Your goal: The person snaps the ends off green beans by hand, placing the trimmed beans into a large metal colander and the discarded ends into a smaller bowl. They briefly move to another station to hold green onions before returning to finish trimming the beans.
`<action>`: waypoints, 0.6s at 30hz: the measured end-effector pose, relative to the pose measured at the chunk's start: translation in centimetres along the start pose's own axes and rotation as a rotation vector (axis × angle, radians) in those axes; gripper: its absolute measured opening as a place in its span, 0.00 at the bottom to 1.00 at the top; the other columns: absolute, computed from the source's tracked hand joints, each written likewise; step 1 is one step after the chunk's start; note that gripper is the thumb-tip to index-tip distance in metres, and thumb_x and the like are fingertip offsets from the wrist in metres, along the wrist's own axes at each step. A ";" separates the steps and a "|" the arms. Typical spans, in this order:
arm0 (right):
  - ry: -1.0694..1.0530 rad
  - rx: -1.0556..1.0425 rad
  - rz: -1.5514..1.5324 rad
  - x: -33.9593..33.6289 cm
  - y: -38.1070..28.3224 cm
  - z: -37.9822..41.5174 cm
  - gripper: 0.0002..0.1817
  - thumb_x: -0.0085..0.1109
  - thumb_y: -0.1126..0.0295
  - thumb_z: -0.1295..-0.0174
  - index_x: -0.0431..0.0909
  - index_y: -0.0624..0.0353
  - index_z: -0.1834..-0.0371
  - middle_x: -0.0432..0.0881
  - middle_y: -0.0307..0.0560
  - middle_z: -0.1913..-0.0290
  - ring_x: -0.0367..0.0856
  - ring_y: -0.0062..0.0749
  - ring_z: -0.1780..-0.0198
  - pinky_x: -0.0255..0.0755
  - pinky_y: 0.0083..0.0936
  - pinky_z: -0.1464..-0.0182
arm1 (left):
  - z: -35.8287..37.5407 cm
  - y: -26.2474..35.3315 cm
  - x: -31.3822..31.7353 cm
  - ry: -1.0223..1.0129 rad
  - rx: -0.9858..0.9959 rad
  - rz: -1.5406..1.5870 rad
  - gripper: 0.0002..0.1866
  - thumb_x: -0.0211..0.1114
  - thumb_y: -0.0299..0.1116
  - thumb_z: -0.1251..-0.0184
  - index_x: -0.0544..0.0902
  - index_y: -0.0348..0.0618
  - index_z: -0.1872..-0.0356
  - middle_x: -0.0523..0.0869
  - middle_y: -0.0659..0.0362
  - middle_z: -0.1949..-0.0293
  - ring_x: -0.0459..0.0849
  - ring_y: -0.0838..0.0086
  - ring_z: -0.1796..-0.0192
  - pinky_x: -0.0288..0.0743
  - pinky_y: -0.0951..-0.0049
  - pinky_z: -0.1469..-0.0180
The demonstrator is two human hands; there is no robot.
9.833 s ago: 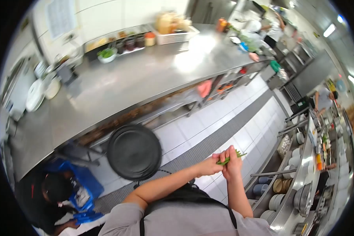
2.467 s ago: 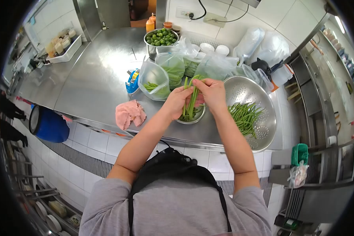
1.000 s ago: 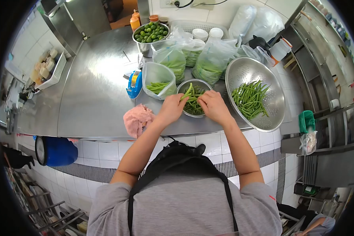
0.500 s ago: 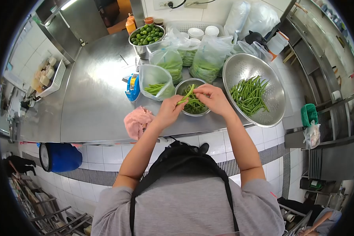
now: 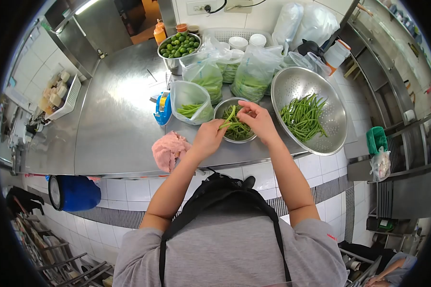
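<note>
Held in the fingers of my left hand [image 5: 209,137] are green beans [image 5: 232,115], their tips pointing up over a small steel bowl [image 5: 217,111]. Trimmed bean pieces lie in that bowl. Above its right side hovers my right hand [image 5: 257,120], fingers bent and slightly apart, with nothing visible in them. To the right, a large perforated steel colander [image 5: 334,125] sits tilted, holding a pile of green beans [image 5: 302,118]. An open clear plastic bag [image 5: 199,92] with more beans stands left of the bowl.
Behind are tied bags of beans [image 5: 250,82], a bowl of green limes [image 5: 179,46] and stacked white cups [image 5: 238,43]. A blue tape dispenser [image 5: 162,111] and a pink cloth [image 5: 170,150] are on the steel counter [image 5: 115,119]. A blue barrel [image 5: 79,192] stands below.
My right hand has come away from the bean tips, its fingers loosening and lifting. My left hand has shifted slightly right, still holding beans over the bowl.
</note>
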State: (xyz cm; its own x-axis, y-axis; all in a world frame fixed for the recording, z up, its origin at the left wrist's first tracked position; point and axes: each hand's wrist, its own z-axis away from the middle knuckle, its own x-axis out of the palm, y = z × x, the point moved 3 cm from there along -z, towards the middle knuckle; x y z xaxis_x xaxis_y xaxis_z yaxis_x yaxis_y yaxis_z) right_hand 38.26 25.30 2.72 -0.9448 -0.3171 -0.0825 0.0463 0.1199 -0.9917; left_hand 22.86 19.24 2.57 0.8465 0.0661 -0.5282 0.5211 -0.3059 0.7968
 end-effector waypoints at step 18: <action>0.260 -0.276 0.376 -1.6 -5.0 3.6 0.06 0.61 0.72 0.52 0.75 0.63 0.75 0.74 0.44 0.82 0.71 0.22 0.82 0.65 0.19 0.78 | -1.2 -0.8 3.5 -0.009 -0.592 1.422 0.13 0.51 0.31 0.35 0.72 0.35 0.53 0.77 0.50 0.52 0.76 0.67 0.50 0.71 0.70 0.47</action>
State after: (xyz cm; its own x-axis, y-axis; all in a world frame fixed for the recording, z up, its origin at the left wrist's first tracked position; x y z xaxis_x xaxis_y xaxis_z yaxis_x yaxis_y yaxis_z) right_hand 40.75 21.84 7.47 -0.9301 0.0344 -0.3656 0.3434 0.4344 -0.8327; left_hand 25.52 20.82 0.40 0.6661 0.0500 0.7442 -0.7208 0.2996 0.6250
